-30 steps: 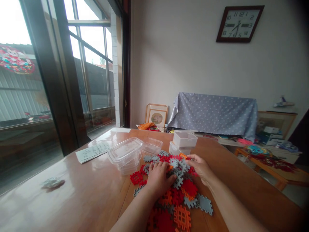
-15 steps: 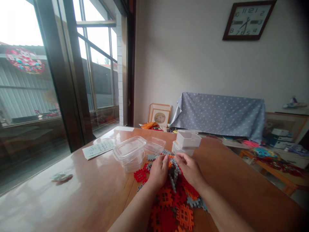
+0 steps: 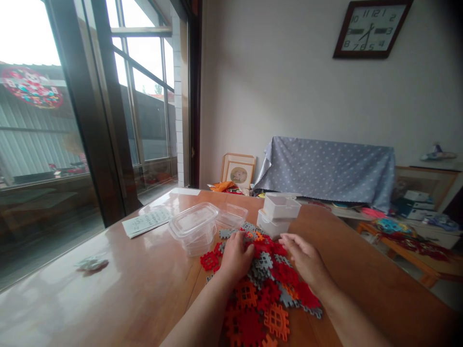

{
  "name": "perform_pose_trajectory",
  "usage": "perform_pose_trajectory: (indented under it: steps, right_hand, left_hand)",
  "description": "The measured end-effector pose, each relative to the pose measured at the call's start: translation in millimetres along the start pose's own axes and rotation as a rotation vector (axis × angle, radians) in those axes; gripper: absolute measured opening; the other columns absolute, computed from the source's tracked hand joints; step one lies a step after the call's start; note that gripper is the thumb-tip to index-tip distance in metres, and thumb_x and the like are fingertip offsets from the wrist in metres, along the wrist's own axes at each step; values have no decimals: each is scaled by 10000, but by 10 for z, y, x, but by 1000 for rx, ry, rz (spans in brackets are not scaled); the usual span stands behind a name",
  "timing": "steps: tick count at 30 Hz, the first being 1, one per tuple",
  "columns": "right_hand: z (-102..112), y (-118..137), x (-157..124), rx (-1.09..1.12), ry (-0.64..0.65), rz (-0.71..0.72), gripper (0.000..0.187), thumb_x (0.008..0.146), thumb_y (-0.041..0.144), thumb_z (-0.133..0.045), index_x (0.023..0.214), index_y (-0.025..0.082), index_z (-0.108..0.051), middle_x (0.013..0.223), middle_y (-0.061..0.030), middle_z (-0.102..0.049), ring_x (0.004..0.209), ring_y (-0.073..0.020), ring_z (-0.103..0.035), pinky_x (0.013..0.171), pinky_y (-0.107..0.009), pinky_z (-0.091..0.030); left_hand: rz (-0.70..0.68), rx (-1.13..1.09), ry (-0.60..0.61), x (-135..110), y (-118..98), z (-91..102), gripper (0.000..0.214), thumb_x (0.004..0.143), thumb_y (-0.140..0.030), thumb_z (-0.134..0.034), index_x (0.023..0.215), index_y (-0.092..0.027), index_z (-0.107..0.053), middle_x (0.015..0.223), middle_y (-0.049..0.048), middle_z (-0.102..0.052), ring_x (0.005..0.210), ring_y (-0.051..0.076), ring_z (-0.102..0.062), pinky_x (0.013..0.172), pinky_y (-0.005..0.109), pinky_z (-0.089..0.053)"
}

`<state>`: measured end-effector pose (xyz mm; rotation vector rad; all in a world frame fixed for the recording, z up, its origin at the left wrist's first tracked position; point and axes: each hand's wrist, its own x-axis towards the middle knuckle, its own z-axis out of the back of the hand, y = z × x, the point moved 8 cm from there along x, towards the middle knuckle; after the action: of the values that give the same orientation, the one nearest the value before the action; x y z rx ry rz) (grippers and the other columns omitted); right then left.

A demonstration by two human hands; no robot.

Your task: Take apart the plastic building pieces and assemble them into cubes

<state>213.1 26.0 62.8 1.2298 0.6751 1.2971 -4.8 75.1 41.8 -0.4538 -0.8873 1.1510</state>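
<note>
A heap of flat interlocking plastic tiles with notched edges lies on the table, with red tiles [image 3: 285, 273], grey tiles [image 3: 264, 261] and orange tiles [image 3: 277, 320] mixed together. My left hand [image 3: 237, 255] rests over the heap's left side, thumb apart from its bent fingers; the fingertips are partly hidden, and I see no tile held between them. At the right edge of the heap, my right hand [image 3: 307, 260] hovers with fingers stretched out and nothing visible in it. Some tiles are solid, others have window-like openings.
Clear plastic tubs [image 3: 193, 229] and a clear lid [image 3: 233, 216] stand behind the heap on the left. Stacked white boxes [image 3: 278, 217] are behind it on the right. A written paper [image 3: 146, 223] and a small packet [image 3: 92, 263] lie leftward on the brown table [image 3: 144, 284].
My hands have moved apart; the right one has shifted right and opened. The grey tiles that stood between them now lie on the heap.
</note>
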Motion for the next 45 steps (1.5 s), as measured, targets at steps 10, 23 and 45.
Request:
perform_pose_trajectory:
  steps: [10,23,45]
  right_hand:
    - [375,-635,-479,-285,187,-32,884,799,616,-714,1549,301,-365,1600,-101,-408,1487,-326,-344,1218,-504,-272]
    - [66,-500,-558,-503,231,228,607,823,432,-708,1411,337,-593,1507,-60,-534,1382,-314,-488,1198,-459,-330]
    - [130,-334,-98,40,-49,-4,547,807,503,-696,1276,228,-640,1191,-63,-750,1086,-279,-691,970,-396,-531]
  left_hand:
    - [54,-39,-152,69,171,152,415,885,-153,-480,1291,-184,-562,1284,109,-619,1204,225,-582,1064,345,-431]
    - [8,77,-36,30,16,128,317,932,-438,-551,1105,-229,-714,1216,104,-663,1127,279,-609,1006,396,-438]
    - [-361,224,251,-224,-547,-60,138,842,-294,-616,968,-272,-669,1011,25,-714,1011,244,-619,1054,429,-349]
